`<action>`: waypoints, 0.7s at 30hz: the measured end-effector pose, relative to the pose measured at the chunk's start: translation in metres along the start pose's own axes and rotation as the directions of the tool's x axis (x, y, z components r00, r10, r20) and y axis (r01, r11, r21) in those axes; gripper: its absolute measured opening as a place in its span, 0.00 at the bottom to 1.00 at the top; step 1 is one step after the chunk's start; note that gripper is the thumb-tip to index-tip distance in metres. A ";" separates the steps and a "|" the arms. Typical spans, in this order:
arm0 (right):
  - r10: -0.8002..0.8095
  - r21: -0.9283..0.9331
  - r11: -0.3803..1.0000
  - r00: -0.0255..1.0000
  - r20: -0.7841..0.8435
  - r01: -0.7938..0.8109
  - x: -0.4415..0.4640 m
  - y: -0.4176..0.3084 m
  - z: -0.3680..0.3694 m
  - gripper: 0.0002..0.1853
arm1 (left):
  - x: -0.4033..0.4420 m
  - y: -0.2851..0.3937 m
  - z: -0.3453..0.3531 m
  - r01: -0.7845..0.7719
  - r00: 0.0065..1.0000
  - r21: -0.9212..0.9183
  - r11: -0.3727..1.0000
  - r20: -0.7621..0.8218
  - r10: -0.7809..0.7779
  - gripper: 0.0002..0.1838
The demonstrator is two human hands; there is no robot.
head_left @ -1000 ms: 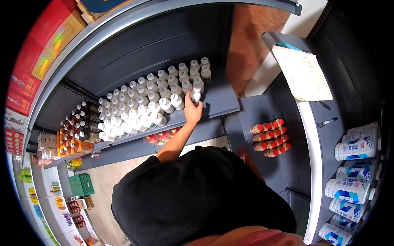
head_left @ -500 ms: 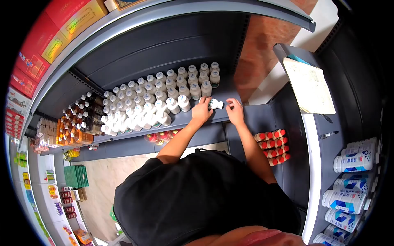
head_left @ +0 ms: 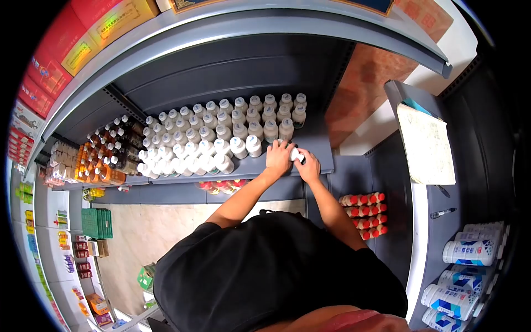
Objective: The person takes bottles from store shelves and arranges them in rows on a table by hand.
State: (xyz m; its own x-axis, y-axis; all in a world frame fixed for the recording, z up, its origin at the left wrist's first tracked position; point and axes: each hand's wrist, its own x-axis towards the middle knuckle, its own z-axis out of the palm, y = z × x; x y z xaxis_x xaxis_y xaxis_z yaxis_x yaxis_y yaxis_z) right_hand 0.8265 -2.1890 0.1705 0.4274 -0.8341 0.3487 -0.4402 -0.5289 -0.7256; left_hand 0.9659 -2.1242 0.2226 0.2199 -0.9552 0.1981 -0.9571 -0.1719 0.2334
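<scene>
A small white bottle [head_left: 297, 155] sits between my two hands at the front right of the dark shelf, mostly covered by fingers. Wrapped round its left side is my left hand [head_left: 279, 158]. My right hand [head_left: 308, 166] closes on the other end, thumb and fingers pressed to the white part. Just behind and to the left stand rows of matching white-capped bottles [head_left: 223, 133] on the shelf board [head_left: 316, 130]. One of them, a front-row bottle [head_left: 254, 146], is close to my left hand.
Orange and dark drink bottles [head_left: 113, 176] stand farther left. Red-capped bottles [head_left: 363, 213] fill a lower shelf at the right. A paper pad [head_left: 425, 145] and a pen [head_left: 443, 212] lie on the right shelf near white-and-blue containers [head_left: 468, 252]. An upper shelf edge [head_left: 265, 25] overhangs.
My right hand, apart from the bottle before, has come left and closed on it. The bottle's cap end has turned, and the view has shifted slightly.
</scene>
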 end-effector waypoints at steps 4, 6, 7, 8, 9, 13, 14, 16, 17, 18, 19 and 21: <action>0.007 0.007 1.000 0.999 -0.051 -0.007 0.001 0.005 0.005 0.15 | 0.004 -0.002 -0.004 -0.023 0.999 0.018 1.000 0.039 0.022 0.38; -0.001 0.018 1.000 0.998 -0.070 0.002 0.001 0.006 0.005 0.15 | 0.003 -0.002 -0.006 -0.027 0.999 0.011 1.000 0.043 0.027 0.37; -0.003 0.023 1.000 0.997 -0.072 0.005 0.001 0.006 0.005 0.15 | 0.002 -0.001 -0.008 -0.026 0.998 0.004 1.000 0.051 0.026 0.35; -0.006 0.028 1.000 0.997 -0.074 0.008 0.000 0.007 0.005 0.15 | -0.001 0.001 -0.011 -0.024 0.998 -0.004 1.000 0.060 0.025 0.34; -0.008 0.033 0.999 0.997 -0.076 0.011 0.000 0.007 0.005 0.15 | -0.003 0.002 -0.013 -0.017 0.998 -0.006 1.000 0.053 0.017 0.34; -0.019 0.059 0.998 0.999 -0.038 0.021 -0.002 0.008 0.002 0.16 | -0.013 0.005 -0.009 0.016 1.000 -0.017 1.000 0.012 -0.016 0.36; -0.017 0.060 0.998 0.999 -0.028 0.019 -0.002 0.008 0.001 0.16 | -0.016 0.006 -0.008 0.024 1.000 -0.021 0.999 -0.001 -0.024 0.36; -0.033 0.045 0.998 0.999 -0.026 0.034 -0.004 0.008 0.001 0.16 | -0.021 0.008 -0.007 0.045 0.999 -0.041 0.998 -0.023 -0.046 0.36; -0.049 0.028 0.998 0.998 -0.032 0.050 -0.005 0.009 0.001 0.16 | -0.024 0.009 -0.007 0.055 0.998 -0.051 0.997 -0.033 -0.057 0.36; -0.067 0.012 0.998 0.997 -0.039 0.067 -0.006 0.009 0.001 0.15 | -0.027 0.010 -0.007 0.052 0.997 -0.020 0.998 -0.051 -0.053 0.37; -0.075 0.003 0.997 0.997 -0.036 0.075 -0.007 0.010 0.001 0.15 | -0.031 0.012 -0.010 0.049 0.997 0.012 0.999 -0.068 -0.048 0.37; -0.089 -0.014 0.996 0.996 -0.028 0.089 -0.008 0.011 0.001 0.15 | -0.039 0.016 -0.014 0.053 0.994 0.069 0.996 -0.103 -0.046 0.38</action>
State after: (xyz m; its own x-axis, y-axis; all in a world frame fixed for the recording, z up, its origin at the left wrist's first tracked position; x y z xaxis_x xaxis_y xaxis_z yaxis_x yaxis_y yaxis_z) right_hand 0.8188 -2.1877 0.1590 0.4424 -0.7877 0.4288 -0.4112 -0.6030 -0.6836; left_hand 0.9451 -2.0862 0.2316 0.2819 -0.9164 0.2841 -0.9548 -0.2387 0.1772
